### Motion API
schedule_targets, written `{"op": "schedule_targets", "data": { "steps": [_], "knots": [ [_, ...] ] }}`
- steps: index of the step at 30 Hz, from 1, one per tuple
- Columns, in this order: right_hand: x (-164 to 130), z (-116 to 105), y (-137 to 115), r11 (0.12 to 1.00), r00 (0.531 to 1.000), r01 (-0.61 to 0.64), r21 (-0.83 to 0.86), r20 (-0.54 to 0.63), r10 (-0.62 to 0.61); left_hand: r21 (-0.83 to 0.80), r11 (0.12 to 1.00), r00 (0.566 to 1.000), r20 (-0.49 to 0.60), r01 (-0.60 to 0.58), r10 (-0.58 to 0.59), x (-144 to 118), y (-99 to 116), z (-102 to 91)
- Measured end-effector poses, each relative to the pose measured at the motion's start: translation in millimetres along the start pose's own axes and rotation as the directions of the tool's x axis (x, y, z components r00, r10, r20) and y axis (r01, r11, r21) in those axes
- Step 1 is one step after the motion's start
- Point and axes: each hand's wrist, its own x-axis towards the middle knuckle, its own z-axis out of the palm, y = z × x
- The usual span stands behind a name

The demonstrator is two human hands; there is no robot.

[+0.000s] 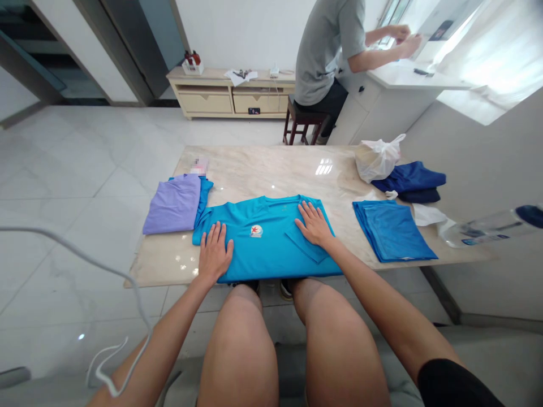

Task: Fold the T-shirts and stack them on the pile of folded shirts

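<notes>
Flat under both hands' spread, released fingers (pixel 218 232) lies a turquoise shirt (pixel 263 240) with chest logo.

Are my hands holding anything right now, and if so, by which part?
Nothing is gripped. The left hand and the right hand both lie flat, palms down, on the turquoise shirt spread on the table, one toward each side of it.

Bright daylight, wide-angle view, washed out at the upper right.

Light pours from the window (pixel 487 39) at the upper right, blown to white there. Glare spots sit on the glossy table (pixel 271 169) and the floor (pixel 80 169). Shadows are soft and faint. Edges bend and stretch; the bottle (pixel 492 229) at the right edge looks smeared, perhaps from lens distortion. A small patch at the table's upper left is pixelated.
</notes>
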Motion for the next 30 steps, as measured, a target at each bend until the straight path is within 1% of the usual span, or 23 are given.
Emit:
{"op": "schedule_targets", "data": {
  "steps": [2, 5, 9, 11, 13, 15, 17, 19, 21, 23, 24, 25, 28, 30],
  "knots": [
    [2, 0, 6, 1.000, 1.000, 0.009, -0.029, 0.009, -0.009, 0.023, 1.000, 1.000, 0.013, -0.002, 0.001, 6, 1, 3.9],
    [8, 0, 17, 0.999, 1.000, 0.018, -0.047, 0.010, -0.018, 0.036, 0.999, 1.000, 0.016, -0.012, 0.011, 21, 3, 11.6],
    [28, 0, 33, 0.999, 1.000, 0.016, -0.031, 0.007, -0.015, 0.037, 0.999, 1.000, 0.004, -0.018, 0.017, 42, 8, 17.9],
    [36, -2, 35, 1.000, 1.000, 0.017, -0.009, 0.015, -0.017, 0.042, 0.999, 1.000, 0.013, -0.016, 0.016, 44, 10, 16.8],
    [36, -6, 33, 1.000, 1.000, 0.011, 0.013, -0.004, -0.011, 0.053, 0.998, 0.999, 0.034, -0.015, 0.013, 38, 12, 13.1],
    [23, -13, 31, 0.999, 0.997, -0.009, 0.034, -0.080, 0.012, 0.063, 0.998, 0.999, 0.048, -0.013, 0.010, 25, 10, 7.8],
    [-2, -19, 34, 0.998, 0.984, -0.033, 0.051, -0.173, 0.041, 0.069, 0.997, 0.999, 0.038, -0.021, 0.018, 10, 6, 1.6],
    [-35, -24, 45, 0.996, 0.972, -0.061, 0.057, -0.222, 0.073, 0.072, 0.997, 0.999, 0.011, -0.033, 0.032, 1, -2, -5.8],
    [-67, -25, 62, 0.988, 0.960, -0.140, 0.070, -0.236, 0.152, 0.069, 0.997, 1.000, -0.006, -0.025, 0.026, 2, -10, -14.6],
    [-90, -21, 79, 0.958, 0.923, -0.266, 0.107, -0.258, 0.285, 0.061, 0.998, 1.000, 0.003, 0.002, -0.002, 14, -17, -24.2],
    [-98, -18, 85, 0.941, 0.905, -0.312, 0.128, -0.261, 0.335, 0.059, 0.998, 1.000, 0.016, 0.021, -0.022, 23, -19, -28.9],
    [-103, -14, 90, 0.932, 0.896, -0.332, 0.145, -0.259, 0.360, 0.058, 0.997, 0.999, 0.032, 0.042, -0.044, 33, -21, -33.1],
    [-106, -7, 93, 0.927, 0.890, -0.339, 0.158, -0.265, 0.371, 0.069, 0.991, 0.990, 0.083, 0.111, -0.116, 62, -21, -40.0],
    [-104, -4, 90, 0.929, 0.886, -0.340, 0.147, -0.283, 0.368, 0.078, 0.984, 0.981, 0.101, 0.159, -0.166, 75, -18, -38.7]
  ]
}}
